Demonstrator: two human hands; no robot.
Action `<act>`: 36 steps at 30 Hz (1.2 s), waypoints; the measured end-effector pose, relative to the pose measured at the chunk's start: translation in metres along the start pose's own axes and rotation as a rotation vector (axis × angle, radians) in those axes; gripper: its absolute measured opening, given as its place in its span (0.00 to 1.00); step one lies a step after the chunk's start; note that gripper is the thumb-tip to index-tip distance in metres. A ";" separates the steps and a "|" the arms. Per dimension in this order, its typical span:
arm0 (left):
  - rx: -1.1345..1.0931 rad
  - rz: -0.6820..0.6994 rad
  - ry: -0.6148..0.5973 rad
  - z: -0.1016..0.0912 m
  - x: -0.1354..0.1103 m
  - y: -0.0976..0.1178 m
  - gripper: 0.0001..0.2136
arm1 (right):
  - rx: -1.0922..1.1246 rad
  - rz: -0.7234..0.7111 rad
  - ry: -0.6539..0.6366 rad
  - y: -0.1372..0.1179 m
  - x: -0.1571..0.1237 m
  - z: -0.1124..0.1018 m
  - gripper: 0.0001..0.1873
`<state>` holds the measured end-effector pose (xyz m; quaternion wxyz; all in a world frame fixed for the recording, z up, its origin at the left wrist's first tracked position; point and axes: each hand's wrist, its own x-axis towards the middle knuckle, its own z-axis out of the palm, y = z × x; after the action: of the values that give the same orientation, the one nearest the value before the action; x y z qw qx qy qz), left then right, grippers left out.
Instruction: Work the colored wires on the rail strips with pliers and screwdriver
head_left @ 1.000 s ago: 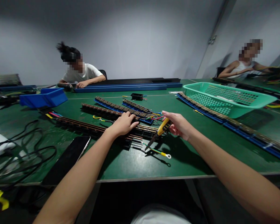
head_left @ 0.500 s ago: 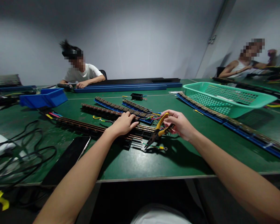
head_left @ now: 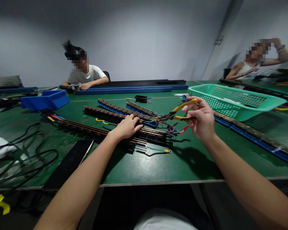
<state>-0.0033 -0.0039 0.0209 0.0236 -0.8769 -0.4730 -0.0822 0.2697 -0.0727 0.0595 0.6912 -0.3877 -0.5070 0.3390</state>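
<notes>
My left hand (head_left: 127,126) lies palm down on a long dark strip of copper-railed sockets (head_left: 96,131), fingers curled over its near end. My right hand (head_left: 201,119) is raised above the table and grips yellow-handled pliers (head_left: 180,111), handles spread, jaws pointing left toward a bunch of red, blue and black wires (head_left: 175,129) at the strip's end. A green wire with a yellow ring terminal (head_left: 158,149) lies on the green table (head_left: 144,166) just in front of the strip.
More socket strips (head_left: 124,110) lie behind. A teal basket (head_left: 232,99) stands at right over a long blue rail (head_left: 254,134). A blue bin (head_left: 45,99), black cables (head_left: 21,153) and a phone (head_left: 69,163) are left. Two people sit across the tables.
My right hand lifted the pliers from the green wire near the table up and to the right, and the handles opened. The green wire shifted slightly left. My left hand stayed put.
</notes>
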 end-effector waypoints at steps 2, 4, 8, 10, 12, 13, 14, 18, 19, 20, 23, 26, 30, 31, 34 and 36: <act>-0.007 0.000 0.002 0.000 0.000 0.000 0.19 | -0.069 -0.032 0.018 0.003 -0.004 0.003 0.22; -0.011 -0.002 -0.001 0.000 0.000 0.000 0.19 | -0.136 -0.047 -0.004 0.007 -0.010 0.007 0.22; -0.002 -0.008 -0.015 -0.002 0.000 0.002 0.19 | -0.228 -0.071 -0.105 0.017 -0.021 0.014 0.24; 0.003 -0.005 -0.016 -0.003 0.000 0.002 0.19 | -0.259 -0.105 -0.173 0.023 -0.025 0.017 0.24; 0.001 0.000 -0.009 -0.002 0.000 0.002 0.20 | -0.310 -0.155 -0.230 0.028 -0.028 0.018 0.23; -0.001 0.003 -0.004 -0.002 0.000 0.002 0.19 | -0.342 -0.178 -0.248 0.031 -0.030 0.019 0.23; -0.002 0.004 -0.001 -0.001 0.000 0.002 0.19 | -0.373 -0.199 -0.261 0.033 -0.030 0.020 0.22; 0.003 -0.007 0.002 -0.001 0.000 0.002 0.18 | -0.481 -0.286 -0.317 0.040 -0.032 0.021 0.21; 0.003 -0.010 0.002 -0.001 0.000 0.002 0.18 | -0.518 -0.322 -0.347 0.041 -0.031 0.020 0.21; 0.002 -0.010 0.002 -0.001 0.000 0.002 0.19 | -0.558 -0.369 -0.378 0.042 -0.031 0.019 0.20; 0.001 -0.007 0.005 0.000 0.000 0.002 0.19 | -0.663 -0.561 -0.544 0.046 -0.029 0.016 0.20; 0.015 -0.009 0.000 0.000 0.000 0.002 0.19 | -0.711 -0.775 -0.744 0.047 -0.028 0.016 0.22; 0.022 -0.016 -0.013 -0.001 0.000 0.002 0.20 | -0.761 -0.936 -0.839 0.046 -0.028 0.018 0.22; 0.018 -0.015 -0.013 -0.001 0.000 0.002 0.20 | -0.773 -0.953 -0.849 0.046 -0.028 0.018 0.21; 0.009 -0.010 -0.006 -0.001 0.000 0.002 0.20 | -0.807 -0.974 -0.886 0.045 -0.028 0.019 0.21; 0.010 -0.008 0.001 0.000 0.000 0.001 0.20 | -0.822 -0.965 -0.909 0.045 -0.028 0.020 0.21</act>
<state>-0.0024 -0.0047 0.0211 0.0277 -0.8747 -0.4770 -0.0806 0.2396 -0.0723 0.0115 0.2875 -0.1724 -0.9379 -0.0888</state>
